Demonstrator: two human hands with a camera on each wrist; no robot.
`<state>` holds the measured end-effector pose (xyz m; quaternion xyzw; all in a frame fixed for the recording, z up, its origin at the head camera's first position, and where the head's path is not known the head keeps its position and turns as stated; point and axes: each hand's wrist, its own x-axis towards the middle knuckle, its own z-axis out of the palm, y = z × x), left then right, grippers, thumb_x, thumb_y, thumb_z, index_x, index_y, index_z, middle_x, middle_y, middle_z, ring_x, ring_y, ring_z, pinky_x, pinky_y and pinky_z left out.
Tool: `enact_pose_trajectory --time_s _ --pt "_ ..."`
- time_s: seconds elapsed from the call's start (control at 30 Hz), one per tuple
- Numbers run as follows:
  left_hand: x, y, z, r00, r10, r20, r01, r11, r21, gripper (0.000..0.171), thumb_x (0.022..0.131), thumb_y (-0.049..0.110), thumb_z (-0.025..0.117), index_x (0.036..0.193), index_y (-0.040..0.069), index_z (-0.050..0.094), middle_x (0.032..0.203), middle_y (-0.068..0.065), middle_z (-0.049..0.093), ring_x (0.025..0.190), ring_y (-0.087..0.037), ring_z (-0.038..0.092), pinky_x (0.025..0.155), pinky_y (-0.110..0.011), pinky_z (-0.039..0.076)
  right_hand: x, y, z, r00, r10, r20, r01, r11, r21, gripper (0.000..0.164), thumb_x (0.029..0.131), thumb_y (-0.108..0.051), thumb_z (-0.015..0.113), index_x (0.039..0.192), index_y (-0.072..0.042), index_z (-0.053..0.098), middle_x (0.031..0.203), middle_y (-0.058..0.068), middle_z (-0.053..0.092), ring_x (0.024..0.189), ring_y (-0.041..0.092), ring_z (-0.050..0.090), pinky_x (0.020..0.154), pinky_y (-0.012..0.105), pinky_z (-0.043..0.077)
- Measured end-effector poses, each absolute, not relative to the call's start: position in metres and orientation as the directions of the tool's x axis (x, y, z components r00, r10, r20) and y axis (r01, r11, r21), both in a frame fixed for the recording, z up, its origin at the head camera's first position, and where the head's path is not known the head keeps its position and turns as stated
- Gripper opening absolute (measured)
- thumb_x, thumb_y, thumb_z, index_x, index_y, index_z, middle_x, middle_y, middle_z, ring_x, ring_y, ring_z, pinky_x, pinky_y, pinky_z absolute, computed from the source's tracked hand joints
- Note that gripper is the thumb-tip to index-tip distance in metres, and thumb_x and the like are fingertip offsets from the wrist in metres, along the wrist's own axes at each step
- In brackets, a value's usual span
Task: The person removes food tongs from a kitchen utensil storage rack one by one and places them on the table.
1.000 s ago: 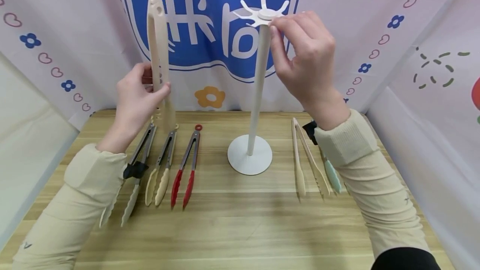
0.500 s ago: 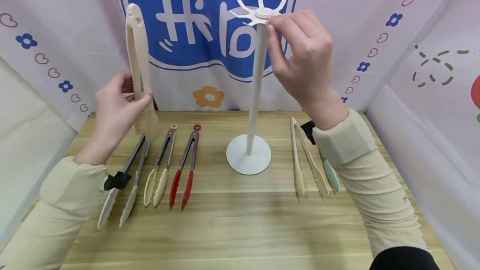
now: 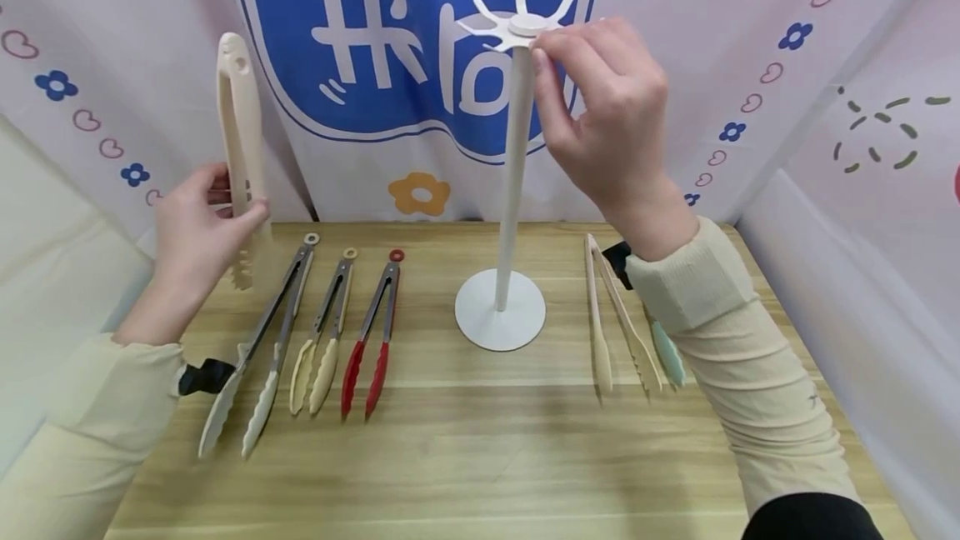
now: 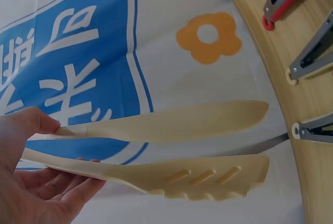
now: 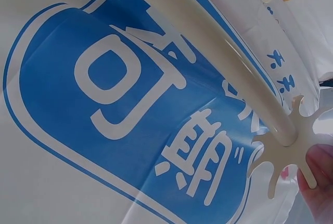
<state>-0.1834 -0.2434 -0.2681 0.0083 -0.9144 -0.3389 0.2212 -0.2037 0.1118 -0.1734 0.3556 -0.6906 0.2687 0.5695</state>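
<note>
At the left of the head view, my left hand [image 3: 197, 240] holds cream plastic tongs [image 3: 252, 136], upright with the joined end on top. In the left wrist view the thumb is on one arm and the fingers on the other; the two tips [image 4: 208, 122] stand apart, one smooth, one slotted with a toothed edge. My right hand [image 3: 611, 107] pinches one prong of the white hook top [image 3: 527, 23] on a tall stand. That stand's pole [image 3: 513, 173] leans slightly and its round base [image 3: 480, 327] is on the table. In the right wrist view, thumb and fingertip meet at a prong [image 5: 309, 176].
Left of the stand lie tongs with white tips [image 3: 262, 402], tongs with cream tips [image 3: 325, 373] and tongs with red tips [image 3: 378, 377]. To its right are beige tongs [image 3: 602, 348] and a teal-tipped utensil [image 3: 667, 354], partly behind the right sleeve. A printed cloth [image 3: 352, 182] hangs behind the wooden table [image 3: 480, 457].
My left hand has moved left and downward with the cream tongs, uncovering the ring end of the white-tipped tongs. The right hand keeps its pinch on the stand's top.
</note>
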Motion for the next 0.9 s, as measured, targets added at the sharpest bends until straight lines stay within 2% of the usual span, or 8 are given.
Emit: enact_pose_trajectory --time_s 0.07,0.1,0.33,0.47,0.57,0.63,0.73,0.9 --pt "-0.183 -0.249 -0.272 -0.905 -0.169 0.39 0.126 0.77 0.625 0.046 0.083 0.016 0.061 0.121 -0.006 0.051 0.106 -0.027 0.059 0.085 -0.018 0.056 0.062 0.0 0.04 -0.204 0.112 -0.174 -0.09 -0.188 0.978 -0.8 0.598 0.041 0.022 0.088 -0.009 0.052 0.082 0.005 0.067 0.078 0.014 0.066 0.074 0.026 0.057 0.07 0.03 0.047" --pt "-0.182 -0.251 -0.273 -0.909 -0.173 0.379 0.115 0.77 0.628 0.046 0.083 0.016 0.06 0.122 -0.006 0.05 0.107 -0.028 0.059 0.086 -0.023 0.057 0.062 0.001 0.039 -0.204 0.111 -0.174 -0.086 -0.189 0.978 -0.801 0.596 0.044 0.021 0.088 -0.009 0.052 0.082 0.005 0.067 0.078 0.014 0.066 0.074 0.026 0.057 0.07 0.03 0.047" --pt "-0.187 -0.267 -0.281 -0.917 -0.189 0.352 0.07 0.791 0.608 0.047 0.083 0.017 0.059 0.121 -0.008 0.049 0.105 -0.032 0.058 0.068 0.009 0.043 0.054 0.003 0.034 -0.205 0.111 -0.174 -0.083 -0.18 0.98 -0.802 0.595 0.041 0.022 0.088 -0.01 0.052 0.081 0.005 0.067 0.078 0.014 0.066 0.073 0.026 0.057 0.069 0.03 0.047" --pt "-0.19 -0.277 -0.285 -0.925 -0.178 0.336 0.056 0.81 0.584 0.045 0.083 0.017 0.059 0.118 -0.011 0.05 0.101 -0.034 0.058 0.061 0.018 0.037 0.051 0.003 0.033 -0.205 0.111 -0.174 -0.085 -0.181 0.98 -0.802 0.596 0.04 0.022 0.088 -0.01 0.052 0.082 0.005 0.067 0.078 0.014 0.066 0.073 0.026 0.057 0.069 0.03 0.047" --pt "-0.191 -0.284 -0.29 -0.936 -0.169 0.31 0.037 0.826 0.563 0.045 0.084 0.017 0.059 0.117 -0.012 0.05 0.101 -0.035 0.058 0.066 0.005 0.051 0.05 0.003 0.032 -0.205 0.111 -0.173 -0.087 -0.18 0.98 -0.802 0.596 0.038 0.022 0.088 -0.01 0.052 0.081 0.005 0.067 0.078 0.014 0.066 0.073 0.026 0.057 0.069 0.03 0.047" --pt "-0.192 -0.288 -0.293 -0.942 -0.163 0.292 0.029 0.831 0.555 0.045 0.085 0.018 0.059 0.117 -0.013 0.05 0.101 -0.035 0.057 0.073 -0.015 0.059 0.049 0.002 0.032 -0.205 0.111 -0.173 -0.088 -0.178 0.98 -0.802 0.596 0.036 0.022 0.088 -0.009 0.052 0.081 0.005 0.067 0.078 0.014 0.066 0.073 0.026 0.057 0.07 0.03 0.047" --pt "-0.194 -0.294 -0.298 -0.951 -0.146 0.274 0.03 0.835 0.549 0.045 0.085 0.018 0.059 0.116 -0.014 0.049 0.1 -0.037 0.056 0.084 -0.043 0.057 0.047 0.0 0.032 -0.205 0.111 -0.173 -0.087 -0.179 0.98 -0.801 0.597 0.038 0.022 0.088 -0.01 0.052 0.081 0.005 0.067 0.078 0.014 0.066 0.073 0.026 0.057 0.069 0.03 0.047" --pt "-0.195 -0.301 -0.305 -0.962 -0.121 0.244 0.025 0.854 0.519 0.043 0.085 0.018 0.06 0.111 -0.015 0.051 0.096 -0.037 0.057 0.069 -0.039 0.059 0.044 -0.011 0.041 -0.205 0.112 -0.172 -0.089 -0.181 0.98 -0.804 0.594 0.037 0.022 0.088 -0.009 0.052 0.081 0.005 0.067 0.078 0.014 0.066 0.073 0.026 0.057 0.069 0.03 0.047"
